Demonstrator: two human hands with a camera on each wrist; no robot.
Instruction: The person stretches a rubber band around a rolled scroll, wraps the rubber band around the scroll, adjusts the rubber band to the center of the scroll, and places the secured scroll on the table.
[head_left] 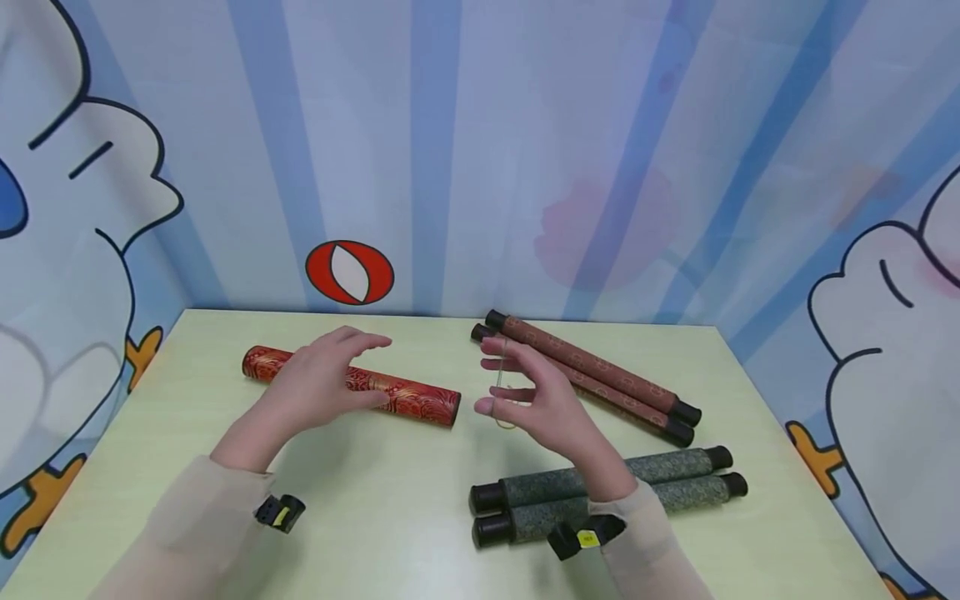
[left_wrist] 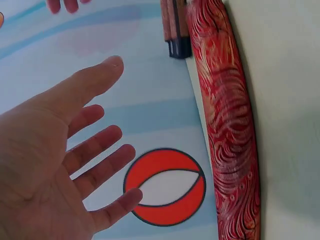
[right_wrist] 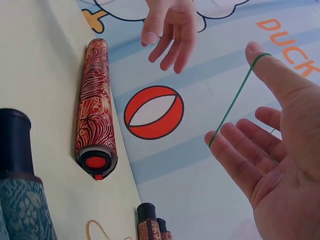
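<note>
A red-and-gold patterned scroll (head_left: pixel 416 400), rolled up, lies on the left side of the table. My left hand (head_left: pixel 318 383) hovers over it with fingers apart, holding nothing; the left wrist view shows the palm beside the scroll. To the right of the scroll's near end, my right hand (head_left: pixel 540 400) is raised with spread fingers. A thin green rubber band (right_wrist: pixel 234 100) is stretched between its thumb and index fingertip. Another loop, yellowish, looks like a rubber band (right_wrist: pixel 91 230) and lies on the table.
Two brown patterned rolls (head_left: pixel 600 358) with black ends lie at the back right. Two grey-green rolls (head_left: pixel 540 487) with black ends lie side by side under my right forearm. A printed cloth backdrop (head_left: pixel 480 167) rises behind the table (head_left: pixel 375 517).
</note>
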